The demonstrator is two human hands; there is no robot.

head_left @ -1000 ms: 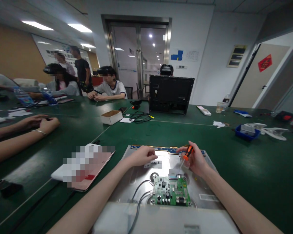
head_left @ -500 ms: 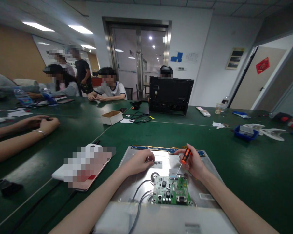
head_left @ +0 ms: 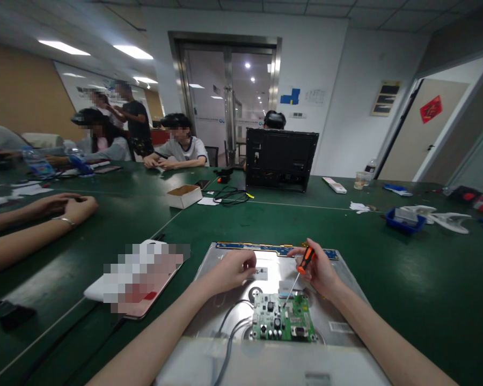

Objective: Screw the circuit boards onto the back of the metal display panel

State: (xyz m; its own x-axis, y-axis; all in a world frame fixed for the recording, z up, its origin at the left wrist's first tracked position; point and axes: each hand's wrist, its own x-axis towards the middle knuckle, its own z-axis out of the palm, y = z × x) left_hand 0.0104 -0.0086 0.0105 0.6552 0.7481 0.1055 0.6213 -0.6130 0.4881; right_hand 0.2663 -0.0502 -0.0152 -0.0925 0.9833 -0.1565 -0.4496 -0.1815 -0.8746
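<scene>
My right hand [head_left: 320, 271] is closed round the orange-and-black handle of a screwdriver [head_left: 306, 261]. The screwdriver slants down to the left, its thin shaft ending over the green circuit board [head_left: 282, 317]. My left hand [head_left: 239, 268] has its fingers curled together beside a few tiny dark pieces [head_left: 261, 271], perhaps screws, on a pale label; whatever sits between the fingertips is too small to make out. Both hands are over a silvery metal display panel [head_left: 233, 303]. A narrow blue circuit strip [head_left: 241, 246] runs along its far edge, and grey cables [head_left: 229, 343] lead from the green board.
Left of the panel lie a partly blurred white case and pink phone [head_left: 139, 308]. Another person's hands [head_left: 70, 206] rest at far left. Beyond are an open white box [head_left: 184, 196], black cables [head_left: 231, 195], a black monitor back [head_left: 282, 160] and, to the right, a blue tray [head_left: 404, 221].
My hands and the screwdriver hold almost the same positions. The view has shifted slightly. In the background, a standing person's arms are now raised.
</scene>
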